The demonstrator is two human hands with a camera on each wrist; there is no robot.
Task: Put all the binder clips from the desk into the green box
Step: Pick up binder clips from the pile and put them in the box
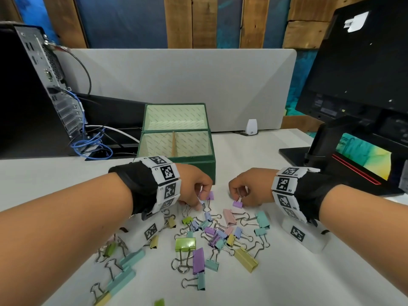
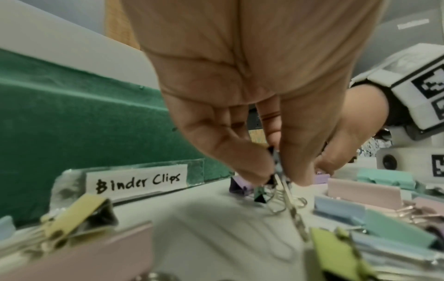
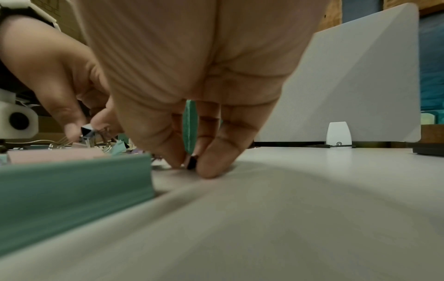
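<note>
The green box (image 1: pixel 194 162) stands open at mid-desk, with a "Binder Clips" label (image 2: pixel 137 180) on its front wall. Several pastel binder clips (image 1: pixel 220 235) lie scattered on the white desk in front of it. My left hand (image 1: pixel 199 202) is down at the far edge of the pile. Its thumb and fingers pinch a small bluish clip (image 2: pixel 278 167) whose wire handles hang below. A purple clip (image 1: pixel 210 195) lies just beside them. My right hand (image 1: pixel 237 198) pinches a small purple clip (image 1: pixel 237 203) that touches the desk. The right wrist view shows only this clip's dark side (image 3: pixel 192 161).
A computer tower (image 1: pixel 33 96) with blue cables (image 1: pixel 92 142) stands at the left. A monitor (image 1: pixel 364 74) on its stand (image 1: pixel 331 168) is at the right. A grey divider panel (image 1: pixel 176 85) and a small white device (image 1: pixel 251 127) stand behind the box.
</note>
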